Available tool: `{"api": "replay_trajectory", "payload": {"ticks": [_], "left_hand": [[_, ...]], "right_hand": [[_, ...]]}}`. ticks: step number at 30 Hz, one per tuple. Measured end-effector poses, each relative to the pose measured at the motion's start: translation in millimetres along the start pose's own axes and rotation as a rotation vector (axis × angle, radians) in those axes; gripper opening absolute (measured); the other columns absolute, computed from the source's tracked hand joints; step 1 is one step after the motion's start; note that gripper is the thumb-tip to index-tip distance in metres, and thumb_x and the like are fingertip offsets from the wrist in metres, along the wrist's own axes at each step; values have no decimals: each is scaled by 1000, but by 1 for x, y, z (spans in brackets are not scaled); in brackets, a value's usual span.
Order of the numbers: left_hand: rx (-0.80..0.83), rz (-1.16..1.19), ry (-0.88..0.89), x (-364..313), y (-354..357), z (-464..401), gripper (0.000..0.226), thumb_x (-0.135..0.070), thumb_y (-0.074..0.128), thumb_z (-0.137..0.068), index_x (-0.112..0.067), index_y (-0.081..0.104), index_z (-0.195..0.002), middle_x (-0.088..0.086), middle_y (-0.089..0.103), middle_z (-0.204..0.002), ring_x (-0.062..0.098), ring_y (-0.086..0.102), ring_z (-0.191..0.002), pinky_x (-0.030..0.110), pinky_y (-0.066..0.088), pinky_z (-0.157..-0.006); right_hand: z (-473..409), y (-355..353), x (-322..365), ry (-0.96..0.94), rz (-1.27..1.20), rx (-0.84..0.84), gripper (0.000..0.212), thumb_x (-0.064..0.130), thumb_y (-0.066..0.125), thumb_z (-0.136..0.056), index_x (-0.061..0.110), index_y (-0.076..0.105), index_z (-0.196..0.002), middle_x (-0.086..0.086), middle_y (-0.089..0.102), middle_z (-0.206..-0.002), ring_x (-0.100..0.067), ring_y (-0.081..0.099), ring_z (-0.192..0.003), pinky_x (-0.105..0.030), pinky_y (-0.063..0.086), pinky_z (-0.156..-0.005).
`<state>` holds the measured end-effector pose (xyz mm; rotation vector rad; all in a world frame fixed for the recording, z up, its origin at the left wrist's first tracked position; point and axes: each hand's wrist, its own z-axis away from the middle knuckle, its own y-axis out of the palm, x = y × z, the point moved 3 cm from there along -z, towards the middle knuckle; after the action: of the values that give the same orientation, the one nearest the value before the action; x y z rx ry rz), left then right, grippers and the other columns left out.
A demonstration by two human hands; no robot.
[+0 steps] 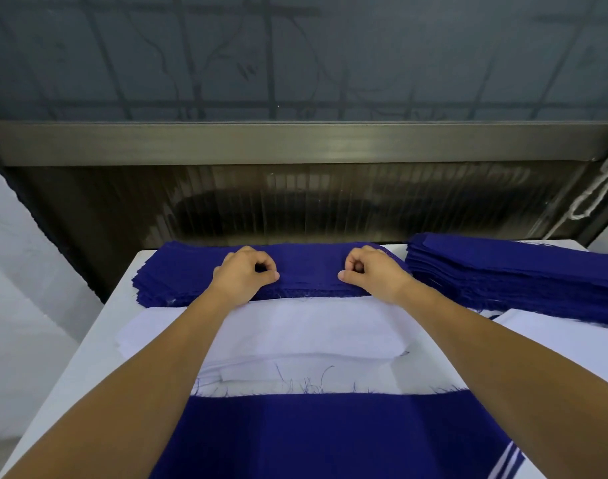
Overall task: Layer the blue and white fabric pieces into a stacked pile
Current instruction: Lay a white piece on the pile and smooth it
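both hands [245, 273] [373, 271] pinching blue stack [306, 267] — white pieces [295, 326] nearer

Deep blue fabric stacks [295, 267], plain white pieces [295, 326], and blue cloth [330, 437] edged with white stripes.

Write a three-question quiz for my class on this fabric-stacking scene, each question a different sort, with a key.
1. True or false: both hands rest on the far blue stack.
2. Which lies nearest the person? A) white fabric B) blue piece with white stripes C) right-hand blue stack
3. Fill in: the left hand and right hand have their fingers ____.

Key: 1 true; 2 B; 3 curled, seemingly pinching the top blue layer.
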<state>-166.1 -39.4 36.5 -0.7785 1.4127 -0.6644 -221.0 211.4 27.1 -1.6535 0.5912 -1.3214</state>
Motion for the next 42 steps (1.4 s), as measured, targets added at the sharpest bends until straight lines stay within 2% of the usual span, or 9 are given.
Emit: {"api": "replay_trajectory", "payload": {"ticks": [3,10,15,19,27,33,36,38,42], "left_hand": [[35,22,-17,0,-1,-3,9,-28,66,-90,-32,68,-82,-12,55,-101,18,54,-104,49,43,-99],[91,75,-74,1,-1,-9,13,-24,66,-90,-32,70,-81,-18,59,-94,13,56,-100,44,47,-99],[113,85,-101,1,1,-10,12,-41,75,-79,-31,70,-79,-18,58,-91,10,55,-94,46,48,-95],[71,13,-110,2,3,-12,25,-49,79,-71,-30,64,-78,-18,52,-93,18,51,-103,49,45,-97],[-1,-93,-40,-2,3,-14,21,-44,57,-93,-26,69,-91,-6,65,-93,15,59,-88,44,51,-87],[-113,-286,21,-7,4,-15,26,-33,47,-100,-17,60,-84,2,61,-81,16,57,-72,28,40,-61],[-122,-337,48,-9,4,-14,21,-32,49,-99,-19,56,-86,2,62,-86,18,59,-77,27,40,-62],[-101,-355,78,-8,3,-10,12,-29,55,-96,-18,60,-100,0,64,-100,17,59,-87,28,48,-71],[-84,-313,51,7,-6,-5,22,-9,55,-92,-20,59,-111,1,62,-111,19,58,-94,34,52,-83]], "right_hand": [[1,1,4,-8,49,-36,11,33,60,-94,22,60,-94,2,55,-103,-15,52,-96,-30,50,-85],[-2,1,9,-56,217,-12,27,34,46,-101,13,62,-106,-4,58,-108,-21,54,-102,-34,46,-91],[-7,-1,5,-7,188,21,23,16,51,-100,11,54,-122,-9,57,-114,-25,56,-107,-30,47,-87],[-14,-6,6,-2,164,31,35,37,36,-103,9,56,-95,-9,59,-89,-29,60,-90,-33,42,-74],[-16,-4,7,23,212,66,34,35,32,-105,10,55,-102,-7,58,-95,-23,60,-94,-28,42,-77],[-8,5,10,3,148,11,41,60,46,-93,21,58,-97,4,54,-97,-15,52,-92,-29,44,-76],[-5,6,11,-28,185,-41,28,49,52,-94,22,55,-102,3,53,-104,-16,51,-99,-28,43,-80],[-6,5,10,-27,170,-76,22,37,48,-99,19,57,-110,-2,57,-111,-19,53,-103,-29,45,-86],[-4,5,9,-11,127,-67,26,26,42,-102,16,55,-123,-5,58,-121,-20,54,-108,-31,47,-94]]}}
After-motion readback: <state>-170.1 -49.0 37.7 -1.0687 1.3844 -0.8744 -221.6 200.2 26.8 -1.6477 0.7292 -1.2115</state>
